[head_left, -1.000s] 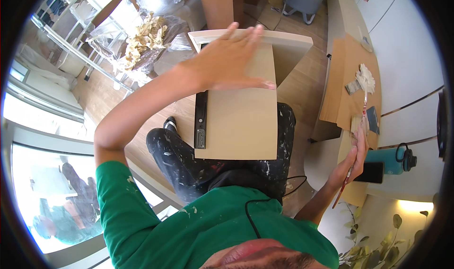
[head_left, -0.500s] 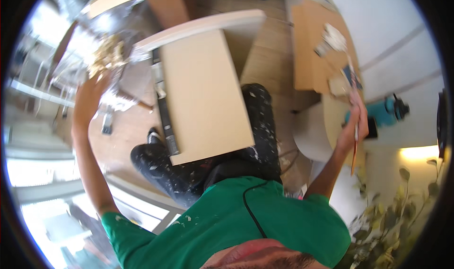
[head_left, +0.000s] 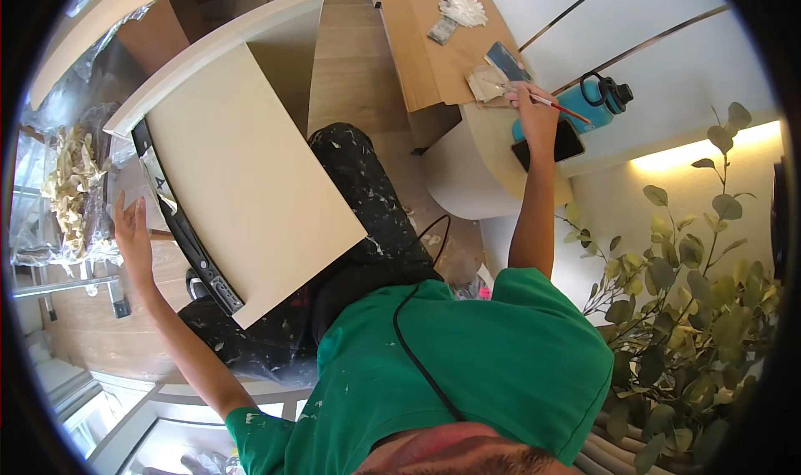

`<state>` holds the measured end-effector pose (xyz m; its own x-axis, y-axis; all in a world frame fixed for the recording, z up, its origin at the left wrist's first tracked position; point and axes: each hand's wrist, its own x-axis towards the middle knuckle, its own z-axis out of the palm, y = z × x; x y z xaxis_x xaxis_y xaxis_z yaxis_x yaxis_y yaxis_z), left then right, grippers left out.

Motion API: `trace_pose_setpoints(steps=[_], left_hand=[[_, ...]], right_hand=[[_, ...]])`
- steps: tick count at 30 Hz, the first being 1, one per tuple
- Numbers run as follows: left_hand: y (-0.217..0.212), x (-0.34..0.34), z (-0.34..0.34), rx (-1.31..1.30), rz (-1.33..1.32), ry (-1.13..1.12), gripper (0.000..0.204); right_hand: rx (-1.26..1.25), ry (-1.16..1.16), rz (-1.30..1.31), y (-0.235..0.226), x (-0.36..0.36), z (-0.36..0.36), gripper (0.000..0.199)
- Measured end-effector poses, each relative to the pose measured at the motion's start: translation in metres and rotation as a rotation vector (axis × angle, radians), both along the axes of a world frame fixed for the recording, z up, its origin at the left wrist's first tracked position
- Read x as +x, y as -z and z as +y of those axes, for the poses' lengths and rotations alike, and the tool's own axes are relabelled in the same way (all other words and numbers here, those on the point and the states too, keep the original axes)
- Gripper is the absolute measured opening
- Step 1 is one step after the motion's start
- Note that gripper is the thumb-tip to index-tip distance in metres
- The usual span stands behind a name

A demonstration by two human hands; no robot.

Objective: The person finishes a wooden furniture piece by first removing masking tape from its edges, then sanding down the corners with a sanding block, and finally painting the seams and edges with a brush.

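In my right hand [head_left: 534,116] is a thin paintbrush with a red handle [head_left: 571,112]. Its tip end is over a small beige, paper-like piece [head_left: 482,85] lying at the edge of the cardboard. A flat blue-grey piece [head_left: 505,60] lies right beside that. My left hand [head_left: 133,234] is raised with fingers apart, holding nothing, just left of a beige drawer [head_left: 263,191]. The drawer rests across my lap, and a dark slide rail [head_left: 198,254] runs along its left side. Its curved front panel [head_left: 225,49] is on the far side.
On the right-hand ledge lie brown cardboard [head_left: 417,45], a crumpled white cloth or glove [head_left: 462,7], a phone [head_left: 561,145] and a teal bottle [head_left: 584,103]. A leafy plant [head_left: 692,291] is at the right. Crumpled masking paper [head_left: 71,191] and plastic sheeting hang at the left.
The view has swung right, so the drawer sits further left. My right hand has brought the brush down to the beige piece. My left hand now hangs beside the drawer's rail.
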<state>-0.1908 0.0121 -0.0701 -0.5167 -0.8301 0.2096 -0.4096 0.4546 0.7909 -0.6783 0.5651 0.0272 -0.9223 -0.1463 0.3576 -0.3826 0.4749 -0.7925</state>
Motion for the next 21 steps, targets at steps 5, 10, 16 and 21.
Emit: trace_pose_setpoints(steps=[5,10,16,21], left_hand=[[0.006,0.015,-0.009,0.012,-0.055,-0.042,0.059],[0.005,0.008,0.000,-0.023,-0.091,-0.031,0.060],[0.009,0.006,-0.001,-0.019,-0.105,-0.001,0.060],[0.016,0.005,-0.003,-0.008,-0.059,0.018,0.058]], right_hand=[[0.094,-0.025,0.026,0.014,-0.014,-0.002,0.023],[0.133,-0.003,0.000,-0.001,0.001,-0.008,0.023],[0.169,0.014,-0.003,-0.015,0.010,-0.002,0.023],[0.161,-0.011,-0.046,-0.015,0.012,0.001,0.023]])
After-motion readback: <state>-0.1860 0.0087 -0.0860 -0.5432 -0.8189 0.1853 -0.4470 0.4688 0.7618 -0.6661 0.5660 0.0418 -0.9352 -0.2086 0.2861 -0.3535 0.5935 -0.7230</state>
